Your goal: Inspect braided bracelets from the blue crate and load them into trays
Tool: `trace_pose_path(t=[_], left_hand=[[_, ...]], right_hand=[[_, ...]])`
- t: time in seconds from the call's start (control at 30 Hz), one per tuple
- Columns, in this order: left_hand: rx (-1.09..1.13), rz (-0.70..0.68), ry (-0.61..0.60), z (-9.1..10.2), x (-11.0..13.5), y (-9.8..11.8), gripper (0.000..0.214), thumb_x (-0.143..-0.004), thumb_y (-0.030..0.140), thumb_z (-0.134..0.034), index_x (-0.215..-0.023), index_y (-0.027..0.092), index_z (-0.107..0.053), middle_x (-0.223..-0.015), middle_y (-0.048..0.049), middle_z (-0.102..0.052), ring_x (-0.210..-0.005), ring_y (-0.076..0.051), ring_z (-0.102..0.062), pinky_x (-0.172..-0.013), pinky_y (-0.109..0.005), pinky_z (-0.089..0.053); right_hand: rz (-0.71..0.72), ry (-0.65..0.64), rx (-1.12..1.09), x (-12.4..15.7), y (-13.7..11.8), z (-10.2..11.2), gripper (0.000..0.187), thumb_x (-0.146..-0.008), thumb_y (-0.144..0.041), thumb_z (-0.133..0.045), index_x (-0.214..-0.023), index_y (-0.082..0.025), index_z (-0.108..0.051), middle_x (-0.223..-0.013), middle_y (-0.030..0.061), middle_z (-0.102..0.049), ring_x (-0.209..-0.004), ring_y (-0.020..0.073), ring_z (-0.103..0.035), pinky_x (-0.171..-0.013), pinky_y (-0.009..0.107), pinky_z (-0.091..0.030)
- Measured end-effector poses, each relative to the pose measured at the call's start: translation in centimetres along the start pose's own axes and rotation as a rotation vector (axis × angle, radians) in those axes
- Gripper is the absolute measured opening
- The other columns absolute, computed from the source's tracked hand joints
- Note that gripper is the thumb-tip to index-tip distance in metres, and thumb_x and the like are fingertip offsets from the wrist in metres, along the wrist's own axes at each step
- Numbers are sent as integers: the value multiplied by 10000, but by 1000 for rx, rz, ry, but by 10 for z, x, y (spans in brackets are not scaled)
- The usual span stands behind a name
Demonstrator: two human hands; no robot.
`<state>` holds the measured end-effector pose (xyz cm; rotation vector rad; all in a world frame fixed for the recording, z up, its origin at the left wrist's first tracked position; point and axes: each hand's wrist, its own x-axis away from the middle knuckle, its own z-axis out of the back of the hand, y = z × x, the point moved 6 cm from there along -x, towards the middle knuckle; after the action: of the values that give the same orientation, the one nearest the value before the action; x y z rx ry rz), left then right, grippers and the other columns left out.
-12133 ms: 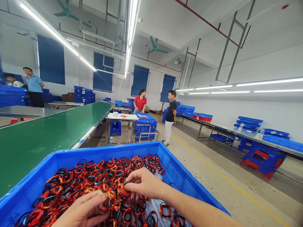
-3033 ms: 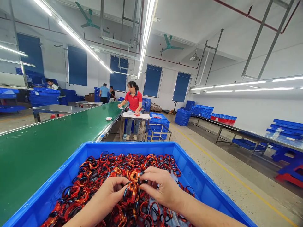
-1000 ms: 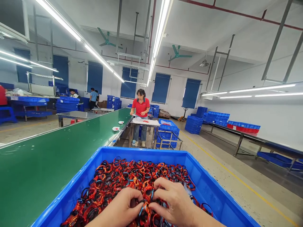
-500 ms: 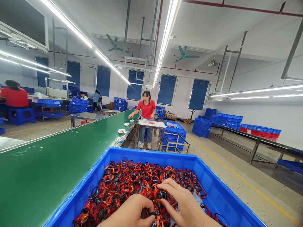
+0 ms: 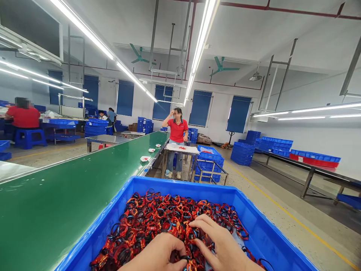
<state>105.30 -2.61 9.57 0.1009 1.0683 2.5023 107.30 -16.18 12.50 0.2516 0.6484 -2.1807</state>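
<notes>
A heap of black and red-orange looped bands [image 5: 163, 222] is piled inside a blue plastic crate [image 5: 183, 184], right at the bottom of the view. A clear plastic sheet [image 5: 235, 241] is seen under the bands on the right side of the crate.

The bands are touched by both hands. The left hand [image 5: 153, 256] is curled down into the heap, and a black band is seen at its fingertips, but whether that band is gripped cannot be told. The right hand [image 5: 218, 244] is laid on top of the heap, with its fingers [image 5: 208, 226] spread out and not clenched.

A green conveyor belt [image 5: 70, 188] is stretched along the left side of the crate, and small white dishes [image 5: 145, 158] are set on it. Farther off, a white-topped table [image 5: 180, 149] is stood at by a person in a red shirt [image 5: 177, 130], with one hand raised to the head. Stacked blue crates [image 5: 210, 165] are placed just beside that table.
</notes>
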Motion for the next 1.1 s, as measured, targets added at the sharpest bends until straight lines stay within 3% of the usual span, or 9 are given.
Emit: trace_pose_path(t=[0.3, 0.9, 1.1], left_hand=[[-9, 1, -10, 1, -1, -1, 123, -663, 138, -510, -601, 176, -609, -501, 69, -412, -487, -79, -366, -451, -201, -250], [34, -8, 5, 4, 2, 2, 120, -666, 148, -513, -577, 176, -588, -507, 63, -434, -483, -76, -363, -452, -201, -252], [45, -23, -2, 5, 3, 2, 125, -649, 127, -497, -571, 174, -583, -493, 71, -401, -476, -72, -348, -440, -195, -243]], right_hand=[[21, -12, -26, 0, 2, -1, 365, -800, -139, -496, -1142, -265, -520, -1119, 28, -583, -978, 155, -586, -866, 270, -459], [24, -35, 24, -2, 1, -2, 275, -816, -199, -515, -1083, -249, -555, -965, 31, -614, -764, 144, -597, -712, 239, -483], [28, -32, 21, -2, 3, -5, 272, -813, -210, -527, -1080, -248, -565, -966, 34, -628, -779, 147, -609, -720, 238, -492]])
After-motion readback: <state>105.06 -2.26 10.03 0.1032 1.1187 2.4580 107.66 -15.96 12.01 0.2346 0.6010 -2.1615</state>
